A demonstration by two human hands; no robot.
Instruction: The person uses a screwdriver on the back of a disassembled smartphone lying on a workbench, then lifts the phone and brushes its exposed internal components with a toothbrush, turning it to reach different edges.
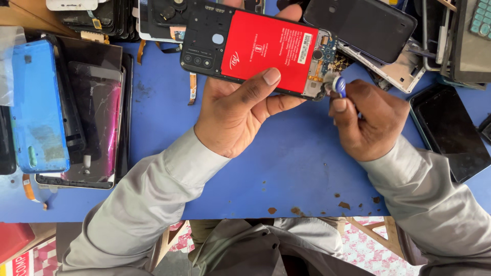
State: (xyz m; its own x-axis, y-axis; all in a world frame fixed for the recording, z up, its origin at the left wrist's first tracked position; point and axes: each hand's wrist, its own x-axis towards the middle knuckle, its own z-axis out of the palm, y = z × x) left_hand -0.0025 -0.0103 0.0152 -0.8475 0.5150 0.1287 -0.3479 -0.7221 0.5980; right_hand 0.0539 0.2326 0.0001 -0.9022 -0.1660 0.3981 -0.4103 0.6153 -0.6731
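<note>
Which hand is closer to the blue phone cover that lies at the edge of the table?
Left. The left hand holds the opened phone near the table's middle, nearer the blue phone cover. The right hand is farther away, beyond the left hand.

Blue worktable [286,168] with stacked phone screens [94,117], a blue back cover [38,107], scattered brown crumbs [343,205]

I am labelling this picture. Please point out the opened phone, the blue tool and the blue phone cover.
opened phone [266,48], head view, red battery.
blue tool [340,87], head view, its tip.
blue phone cover [38,107], head view, its middle.
</note>
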